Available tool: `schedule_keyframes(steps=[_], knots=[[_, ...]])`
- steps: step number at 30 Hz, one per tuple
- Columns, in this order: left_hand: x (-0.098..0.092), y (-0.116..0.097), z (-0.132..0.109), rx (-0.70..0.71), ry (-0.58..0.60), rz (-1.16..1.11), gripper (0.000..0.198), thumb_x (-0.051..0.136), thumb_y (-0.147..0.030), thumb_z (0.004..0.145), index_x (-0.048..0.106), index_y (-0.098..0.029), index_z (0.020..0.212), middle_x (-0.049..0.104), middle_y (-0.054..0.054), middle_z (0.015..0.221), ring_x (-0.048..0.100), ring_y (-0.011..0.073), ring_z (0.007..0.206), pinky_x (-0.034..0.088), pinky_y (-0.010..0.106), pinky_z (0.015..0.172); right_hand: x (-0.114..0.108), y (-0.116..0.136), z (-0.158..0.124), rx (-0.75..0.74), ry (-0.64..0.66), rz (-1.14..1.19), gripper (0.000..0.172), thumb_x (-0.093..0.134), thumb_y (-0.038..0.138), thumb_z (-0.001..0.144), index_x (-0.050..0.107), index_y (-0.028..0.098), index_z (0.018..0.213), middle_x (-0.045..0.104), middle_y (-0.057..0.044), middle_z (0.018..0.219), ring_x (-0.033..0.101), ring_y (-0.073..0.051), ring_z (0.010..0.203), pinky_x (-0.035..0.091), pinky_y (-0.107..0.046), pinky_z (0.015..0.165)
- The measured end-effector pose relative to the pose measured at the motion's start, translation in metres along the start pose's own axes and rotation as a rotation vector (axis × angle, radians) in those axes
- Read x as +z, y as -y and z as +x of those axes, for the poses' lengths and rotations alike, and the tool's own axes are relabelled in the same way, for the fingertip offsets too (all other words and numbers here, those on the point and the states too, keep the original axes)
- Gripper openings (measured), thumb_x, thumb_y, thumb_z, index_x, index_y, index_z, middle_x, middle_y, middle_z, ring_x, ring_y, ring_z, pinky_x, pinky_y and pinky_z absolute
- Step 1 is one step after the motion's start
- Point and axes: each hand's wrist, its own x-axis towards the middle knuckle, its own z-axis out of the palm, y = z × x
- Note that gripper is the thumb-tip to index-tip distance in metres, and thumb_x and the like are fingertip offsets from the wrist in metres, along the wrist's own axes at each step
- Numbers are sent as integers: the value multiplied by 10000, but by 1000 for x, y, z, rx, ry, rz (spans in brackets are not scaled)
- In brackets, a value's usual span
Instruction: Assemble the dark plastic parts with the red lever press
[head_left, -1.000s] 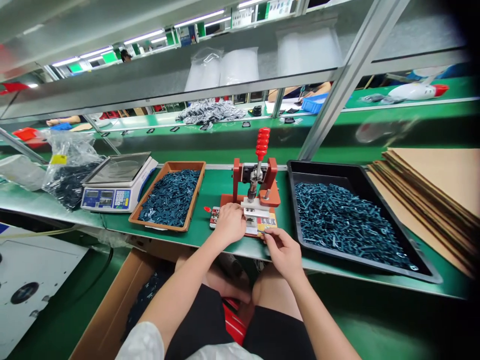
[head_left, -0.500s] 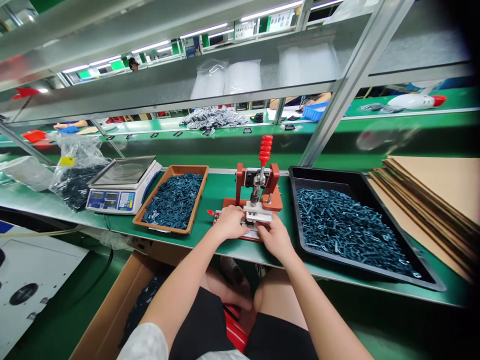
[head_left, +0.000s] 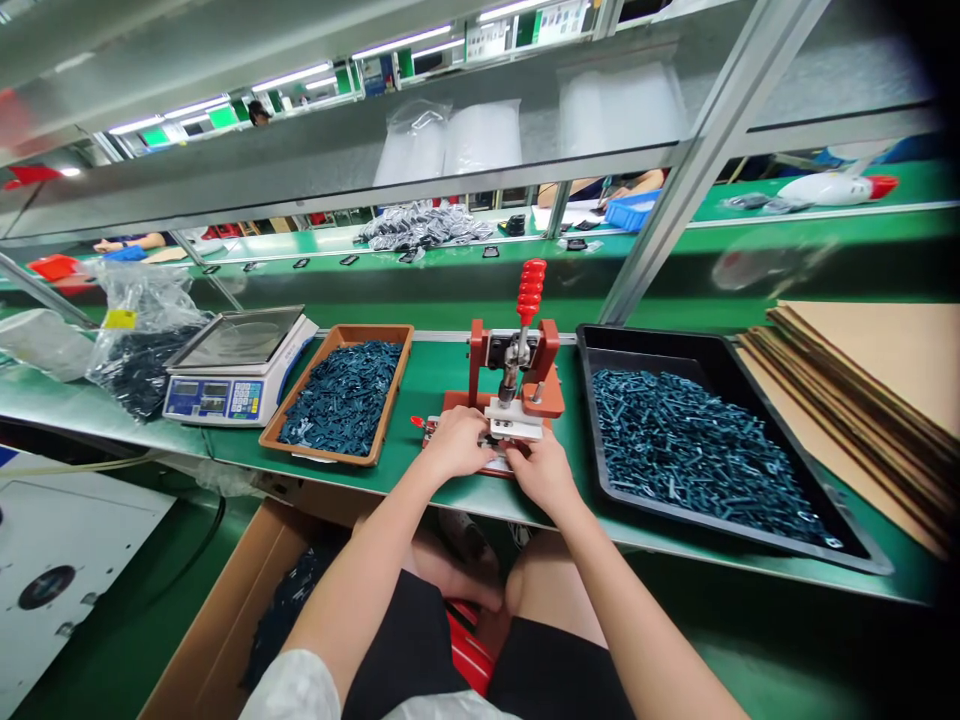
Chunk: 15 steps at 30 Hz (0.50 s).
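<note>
A red toggle-clamp press [head_left: 551,385] stands on the green bench, its red ribbed handle [head_left: 531,290] pointing up. Both hands are at its base, under the white press block [head_left: 514,420]. My left hand [head_left: 459,442] lies on the left of the fixture with fingers bent inward. From the right, my right hand [head_left: 541,468] reaches in, thumb and fingers close together at the fixture's front. Whatever the fingertips hold is hidden or too small to name. A small red-tipped clamp [head_left: 418,423] sticks out left of my left hand.
Left of the press is a brown tray [head_left: 375,452] of dark flat parts, then a scale [head_left: 217,395] and a plastic bag [head_left: 139,350]. At right are a black tray [head_left: 652,350] of dark narrow parts and stacked cardboard [head_left: 877,370]. A cardboard box [head_left: 217,610] sits below the bench.
My right hand's fingers have shifted slightly left, closer to my left hand at the fixture. The camera view has moved slightly. The press handle stays upright.
</note>
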Motion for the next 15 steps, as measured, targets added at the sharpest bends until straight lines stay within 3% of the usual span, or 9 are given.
schedule_keyframes(steps=[9,15], knots=[[0,-3,-2,-16,-8,-8,224,829,-293,775,774,-213,977,699,64,1103,604,298,1095,489,415,1002,-11,-3,3,-25,-53,-8,292,451,186,825,738,208,873,715,-73,967,678,-244,901,563,-365,852],[0,-4,-4,-26,-41,-15,191,824,-274,768,771,-211,942,699,64,1106,604,298,1102,492,418,1001,-12,-1,0,-60,-51,0,281,468,202,840,723,200,956,719,-68,972,683,-239,855,559,-357,798]])
